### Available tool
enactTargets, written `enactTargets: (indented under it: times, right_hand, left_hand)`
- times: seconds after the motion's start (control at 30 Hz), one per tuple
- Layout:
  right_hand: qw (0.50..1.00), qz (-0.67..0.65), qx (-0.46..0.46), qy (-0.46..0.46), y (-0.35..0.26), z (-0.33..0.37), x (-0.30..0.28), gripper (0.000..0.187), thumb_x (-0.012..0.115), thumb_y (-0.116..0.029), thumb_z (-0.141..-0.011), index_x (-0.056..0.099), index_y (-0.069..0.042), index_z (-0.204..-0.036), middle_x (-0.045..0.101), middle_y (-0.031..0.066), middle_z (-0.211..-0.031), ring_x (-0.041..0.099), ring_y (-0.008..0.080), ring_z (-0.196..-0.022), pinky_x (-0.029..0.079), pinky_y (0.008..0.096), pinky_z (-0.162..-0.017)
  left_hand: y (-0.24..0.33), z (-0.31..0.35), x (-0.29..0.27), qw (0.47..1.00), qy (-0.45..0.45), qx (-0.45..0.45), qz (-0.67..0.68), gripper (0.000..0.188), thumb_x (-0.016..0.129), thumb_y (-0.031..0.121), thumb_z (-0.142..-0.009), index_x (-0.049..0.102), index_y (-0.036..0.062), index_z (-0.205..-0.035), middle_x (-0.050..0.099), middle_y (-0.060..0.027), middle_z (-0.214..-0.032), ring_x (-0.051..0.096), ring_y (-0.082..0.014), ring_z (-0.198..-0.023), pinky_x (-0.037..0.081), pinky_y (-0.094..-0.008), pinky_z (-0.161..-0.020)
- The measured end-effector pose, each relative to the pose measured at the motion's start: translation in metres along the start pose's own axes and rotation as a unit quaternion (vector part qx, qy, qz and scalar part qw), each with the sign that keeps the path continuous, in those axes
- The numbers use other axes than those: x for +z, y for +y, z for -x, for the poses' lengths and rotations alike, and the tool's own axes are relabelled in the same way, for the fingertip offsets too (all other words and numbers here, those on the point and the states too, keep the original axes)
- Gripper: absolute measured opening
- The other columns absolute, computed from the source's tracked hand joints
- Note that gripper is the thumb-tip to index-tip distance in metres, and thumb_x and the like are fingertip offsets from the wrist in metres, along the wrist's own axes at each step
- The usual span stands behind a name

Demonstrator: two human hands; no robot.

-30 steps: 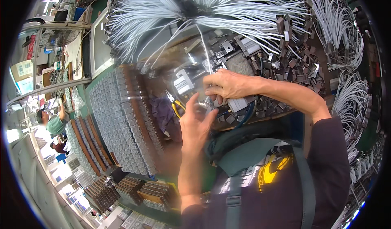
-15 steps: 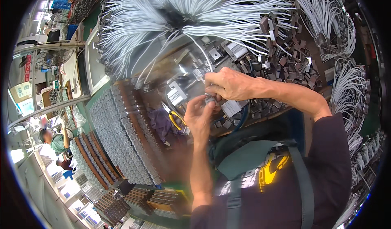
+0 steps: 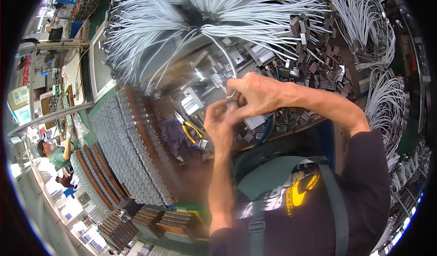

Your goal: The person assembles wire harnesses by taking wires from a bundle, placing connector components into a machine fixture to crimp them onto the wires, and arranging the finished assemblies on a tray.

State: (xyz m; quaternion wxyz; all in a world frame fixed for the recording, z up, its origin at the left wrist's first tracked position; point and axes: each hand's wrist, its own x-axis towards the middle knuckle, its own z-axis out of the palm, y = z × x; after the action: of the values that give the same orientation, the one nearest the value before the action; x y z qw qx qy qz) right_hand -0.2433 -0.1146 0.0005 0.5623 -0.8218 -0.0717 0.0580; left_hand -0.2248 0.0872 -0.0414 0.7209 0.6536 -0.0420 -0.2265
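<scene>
A single white cable (image 3: 229,58) curves down from a large bundle of white cables (image 3: 255,10) to my right hand (image 3: 257,94), whose fingers are closed around its lower end. Just below and to the left, my left hand (image 3: 219,119) pinches with thumb and fingertips against the right fingers. A small shiny piece shows between the fingertips, mostly hidden by them. Beyond my hands is a metal fixture with a clear block (image 3: 217,79). A silver metal cylinder block (image 3: 191,100) lies left of the hands, and yellow-handled pliers (image 3: 190,132) rest nearer to me.
Many small brown and silver metal pieces (image 3: 318,64) are heaped on the bench at right. Rows of stacked grey blocks (image 3: 129,146) stand at left beside a purple cloth (image 3: 172,135). More cable bundles (image 3: 364,26) lie far right. Another person (image 3: 59,153) is in the left background.
My hands have drawn closer together, the right fingers now overlapping the left fingertips. The small shiny piece is more covered than before. The whole view has shifted slightly.
</scene>
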Motion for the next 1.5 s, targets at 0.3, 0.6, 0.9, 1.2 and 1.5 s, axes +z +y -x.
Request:
enactTargets:
  times: [0.3, 0.6, 0.9, 1.2, 1.5]
  right_hand:
    - [0.991, 0.129, -0.002, -0.040, 0.001, -0.022, -0.016, 0.051, 0.085, -0.028, -0.070, 0.059, 0.006, -0.097, 0.068, 0.0236, -0.075, 0.071, 0.0399, -0.074, 0.056, 0.0448, -0.066]
    - [0.935, 0.329, -0.046, -0.128, 0.017, -0.044, -0.019, 0.043, 0.082, -0.024, -0.076, 0.058, 0.006, -0.096, 0.068, 0.0246, -0.078, 0.068, 0.0450, -0.079, 0.054, 0.0502, -0.071]
    - [0.944, 0.323, -0.021, -0.065, 0.026, -0.039, -0.010, 0.049, 0.081, -0.026, -0.080, 0.057, 0.004, -0.111, 0.070, 0.0236, -0.081, 0.071, 0.0433, -0.080, 0.056, 0.0510, -0.072]
    - [0.843, 0.500, -0.018, 0.197, 0.019, 0.035, -0.076, 0.011, 0.066, -0.008, -0.081, 0.065, -0.003, -0.091, 0.068, 0.0124, -0.082, 0.067, 0.0331, -0.076, 0.054, 0.0437, -0.069]
    - [0.677, 0.727, 0.023, 0.109, 0.025, 0.014, -0.087, 0.007, 0.068, -0.014, -0.077, 0.072, -0.009, -0.080, 0.071, 0.0058, -0.078, 0.064, 0.0209, -0.085, 0.045, 0.0343, -0.084]
  left_hand:
    - [0.029, -0.016, 0.008, 0.991, 0.009, -0.133, -0.004, 0.046, 0.071, 0.023, -0.099, 0.051, -0.0017, -0.133, 0.072, -0.0111, -0.096, 0.072, -0.0182, -0.079, 0.060, -0.0314, -0.071]
    - [0.021, 0.011, -0.020, 0.998, 0.025, -0.062, 0.006, 0.051, 0.067, 0.025, -0.102, 0.046, -0.0012, -0.140, 0.063, -0.0199, -0.131, 0.074, -0.0259, -0.098, 0.061, -0.0337, -0.082]
    - [0.009, 0.012, -0.022, 0.999, 0.026, -0.038, 0.007, 0.047, 0.067, 0.023, -0.102, 0.049, -0.0025, -0.137, 0.065, -0.0189, -0.129, 0.073, -0.0246, -0.098, 0.061, -0.0343, -0.084]
    - [0.011, 0.012, -0.019, 0.998, 0.015, -0.049, 0.021, 0.047, 0.071, 0.021, -0.100, 0.051, -0.0020, -0.136, 0.064, -0.0193, -0.130, 0.072, -0.0245, -0.101, 0.060, -0.0335, -0.087]
    - [0.008, 0.016, -0.021, 0.998, -0.009, -0.038, 0.056, 0.045, 0.073, 0.018, -0.098, 0.053, -0.0016, -0.134, 0.064, -0.0182, -0.130, 0.072, -0.0250, -0.102, 0.059, -0.0339, -0.088]
